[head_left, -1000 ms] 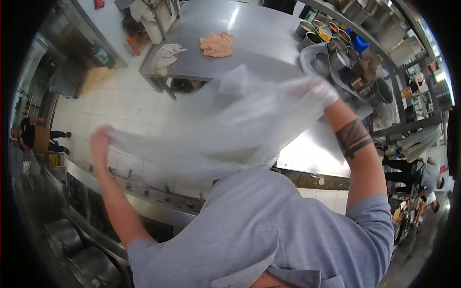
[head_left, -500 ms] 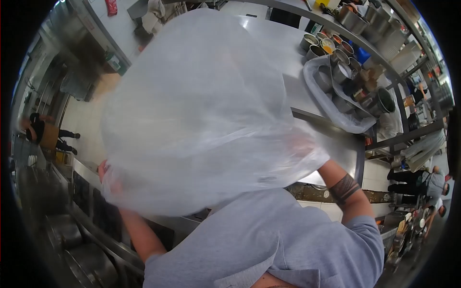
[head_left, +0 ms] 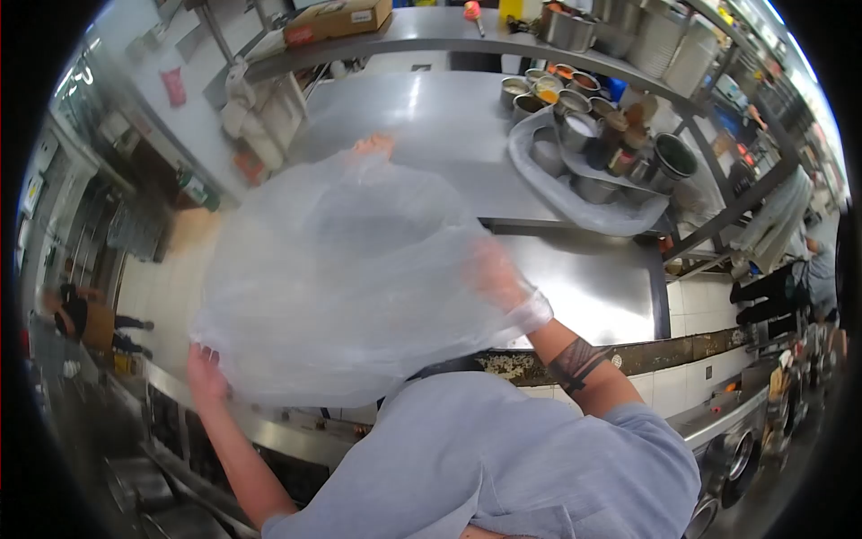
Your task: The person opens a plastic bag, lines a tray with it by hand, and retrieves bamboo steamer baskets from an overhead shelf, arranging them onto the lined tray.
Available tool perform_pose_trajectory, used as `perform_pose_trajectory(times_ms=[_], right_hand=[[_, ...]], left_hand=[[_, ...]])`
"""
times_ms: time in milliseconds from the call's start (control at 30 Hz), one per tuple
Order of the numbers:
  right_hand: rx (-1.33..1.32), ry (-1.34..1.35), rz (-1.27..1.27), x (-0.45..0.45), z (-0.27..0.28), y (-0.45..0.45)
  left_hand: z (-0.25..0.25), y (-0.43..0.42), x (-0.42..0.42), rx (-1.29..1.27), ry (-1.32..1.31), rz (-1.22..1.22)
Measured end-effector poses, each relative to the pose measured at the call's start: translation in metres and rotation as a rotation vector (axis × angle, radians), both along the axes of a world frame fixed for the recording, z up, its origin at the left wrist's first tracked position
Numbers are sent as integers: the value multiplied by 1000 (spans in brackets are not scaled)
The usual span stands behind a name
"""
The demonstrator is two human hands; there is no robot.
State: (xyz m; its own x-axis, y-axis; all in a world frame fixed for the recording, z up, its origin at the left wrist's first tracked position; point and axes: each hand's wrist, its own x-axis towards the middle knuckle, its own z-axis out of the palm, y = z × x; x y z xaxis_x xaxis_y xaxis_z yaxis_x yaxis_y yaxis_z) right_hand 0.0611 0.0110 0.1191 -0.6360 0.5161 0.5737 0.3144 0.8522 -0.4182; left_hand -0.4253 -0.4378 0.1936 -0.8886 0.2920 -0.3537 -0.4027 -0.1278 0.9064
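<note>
1. Currently, a large, translucent, whitish plastic bag (head_left: 332, 269) spreads across the centre and left of the frame, ballooned out and partly blurred, between the person's two bare hands.
2. At the lower left of the frame, the left hand (head_left: 208, 373) has its fingers bent at the bag's edge, mostly closed, with hold of the film.
3. Right of centre, the right hand (head_left: 496, 274) shows hazily through the film, which gathers in folds about the wrist; blur hides the fingers, so I cannot tell how far open they are or whether they grip anything.
4. Just above the bag's top edge, a crumpled peach-coloured cloth (head_left: 373, 145) peeks out on a broad, shiny stainless-steel table (head_left: 449, 135) across the upper middle of the frame.
5. Toward the upper right, round metal pots with coloured contents (head_left: 549, 88) stand beside a tray wrapped in clear plastic (head_left: 611, 222), which bears more containers.
6. Below that tray, near the right hand, lies a lower, brightly lit steel surface (head_left: 588, 287).
7. Along the top of the frame, a long steel shelf (head_left: 426, 40) carries a brown cardboard box (head_left: 337, 24).
8. At the far left, another person in dark clothes (head_left: 76, 314) appears sideways.
</note>
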Motion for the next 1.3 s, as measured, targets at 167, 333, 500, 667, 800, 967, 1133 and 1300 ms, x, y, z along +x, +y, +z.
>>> perform_pose_trajectory(times_ms=[167,333,500,667,800,967,1133,1300], right_hand=[[10,-571,169,8,-35,-37],[-349,-614,669,-7,86,-79],[-1593,557,512,-34,65,-85],[-1955,1023,-82,-77,73,-134],[-1870,225,174,-60,72,-151],[-318,-498,-444,-64,100,-179],[-696,-979,-440,-24,-15,-167],[-1079,-975,113,7,-73,-179]], left_hand=[[-46,39,-43,129,3,-189],[-49,72,-81,24,-53,-211],[-41,76,-75,127,-165,-435],[-79,87,-75,212,-228,-806],[-69,104,-42,101,-234,-1066],[-52,99,-41,112,-291,-1213],[-58,68,-76,128,-220,-1345],[-55,32,-95,-94,-155,-1283]])
